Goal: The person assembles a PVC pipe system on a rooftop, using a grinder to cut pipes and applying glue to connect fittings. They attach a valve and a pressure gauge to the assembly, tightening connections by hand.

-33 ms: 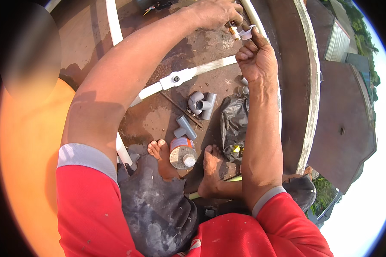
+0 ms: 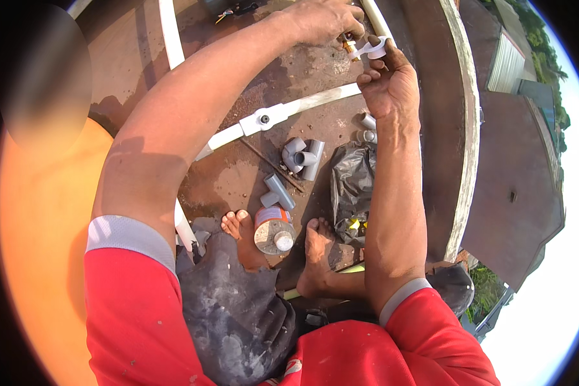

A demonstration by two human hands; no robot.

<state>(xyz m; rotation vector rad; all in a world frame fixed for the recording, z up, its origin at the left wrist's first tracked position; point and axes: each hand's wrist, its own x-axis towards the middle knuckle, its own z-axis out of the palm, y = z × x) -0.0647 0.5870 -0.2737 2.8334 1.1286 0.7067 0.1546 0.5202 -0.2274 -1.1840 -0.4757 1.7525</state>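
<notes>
My left hand (image 2: 321, 22) reaches to the top of the view and pinches a small brush (image 2: 349, 49) with a brass-coloured band. Its tip touches a white pipe fitting (image 2: 376, 48), which my right hand (image 2: 386, 83) holds up between thumb and fingers. Below the hands, a white pipe with a white tee joint (image 2: 264, 119) lies across the brown concrete. A round can (image 2: 273, 231) with a small cap stands between my bare feet.
Grey pipe fittings (image 2: 301, 156) and a grey tee (image 2: 278, 191) lie near the can. A black plastic bag (image 2: 352, 186) sits by my right foot, with small fittings (image 2: 367, 127) above it. A second white pipe (image 2: 170, 38) runs at the upper left. A raised ledge (image 2: 463, 128) borders the right, with roofs far below.
</notes>
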